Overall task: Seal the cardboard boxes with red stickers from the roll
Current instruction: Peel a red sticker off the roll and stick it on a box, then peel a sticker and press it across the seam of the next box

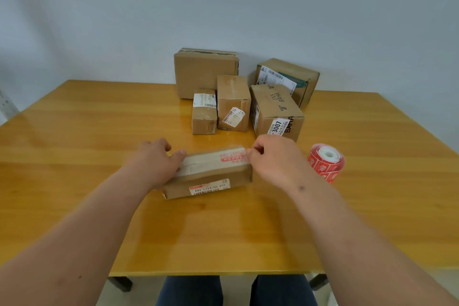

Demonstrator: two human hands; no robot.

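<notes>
A flat, long cardboard box (pixel 211 176) lies on the wooden table (pixel 99 146) in front of me, with a pale tape strip along its top. A red sticker (pixel 233 157) sits on the right part of that top. My left hand (pixel 155 161) grips the box's left end, thumb on the top face. My right hand (pixel 270 159) is at the box's right end with its fingers curled, pinching at the sticker's right edge. The roll of red stickers (pixel 325 162) stands on the table just right of my right hand.
Several other cardboard boxes cluster at the table's far middle: a large one (pixel 205 72) at the back, two small ones (pixel 204 112) (pixel 233 103), a printed box (pixel 275 112) and a labelled box (pixel 288 79). A plain wall rises behind the table.
</notes>
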